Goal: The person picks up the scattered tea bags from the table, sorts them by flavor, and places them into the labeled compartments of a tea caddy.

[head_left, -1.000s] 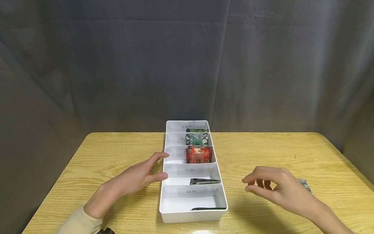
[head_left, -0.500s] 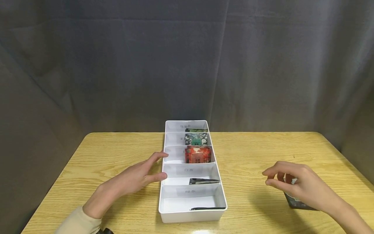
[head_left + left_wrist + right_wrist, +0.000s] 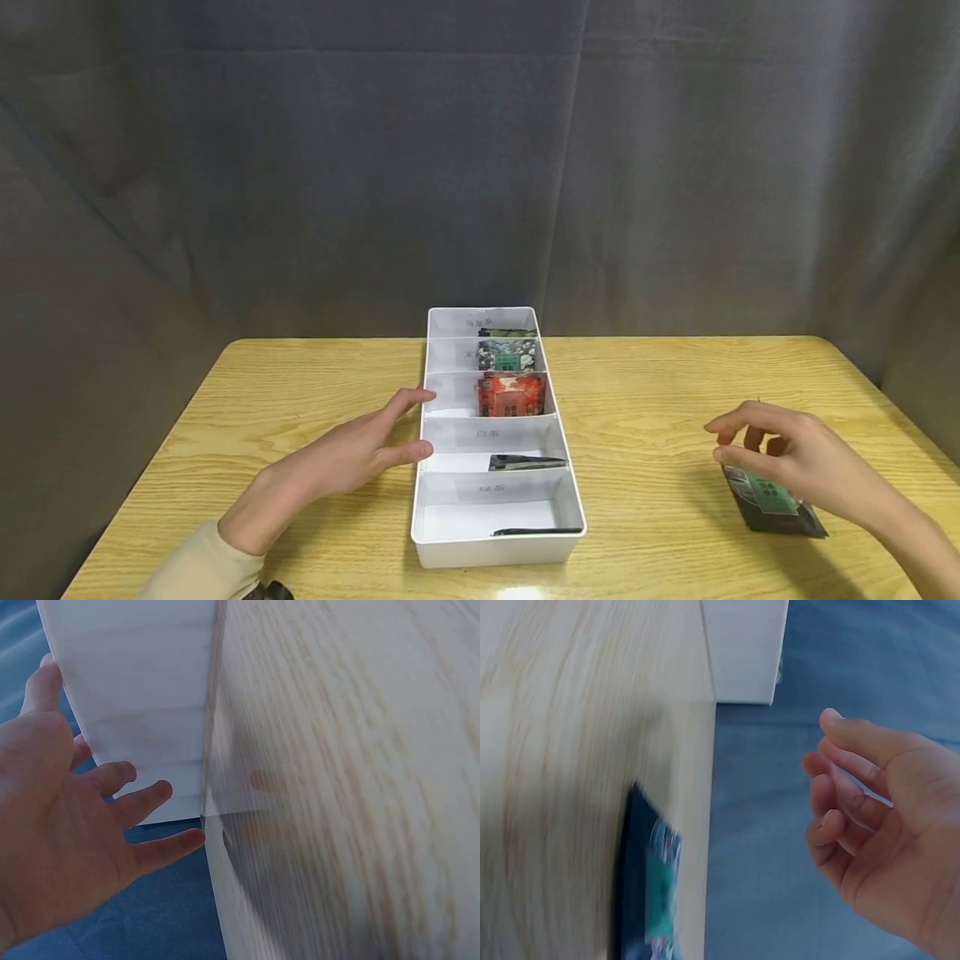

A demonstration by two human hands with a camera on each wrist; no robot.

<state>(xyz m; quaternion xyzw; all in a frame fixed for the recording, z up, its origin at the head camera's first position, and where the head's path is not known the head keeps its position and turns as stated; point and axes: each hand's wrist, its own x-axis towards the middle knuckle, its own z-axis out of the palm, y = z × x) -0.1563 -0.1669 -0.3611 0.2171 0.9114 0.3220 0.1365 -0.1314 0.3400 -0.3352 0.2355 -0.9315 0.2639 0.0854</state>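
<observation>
My left hand [image 3: 341, 458] rests with thumb and index fingertip at the left rim of a long white divided tray [image 3: 491, 555]. In the left wrist view its fingers spread loosely along the tray's side wall [image 3: 139, 682]. My right hand [image 3: 806, 454] hovers above the table at the right, fingers loosely bent and nothing between them, as the right wrist view also shows. Beneath it lies a dark tea sachet with a green label [image 3: 772, 497], partly hidden by the hand in the head view.
Inside the tray, a red sachet [image 3: 512, 395] stands in the middle compartment and a floral one with a green label [image 3: 507, 356] behind it. Dark sachets [image 3: 527, 462] lie in the nearer compartments. A dark curtain [image 3: 480, 167] hangs behind the wooden table [image 3: 645, 383].
My right hand has moved right, away from the tray, to over the dark sachet, showing more of its green label. My left hand has stayed at the rim.
</observation>
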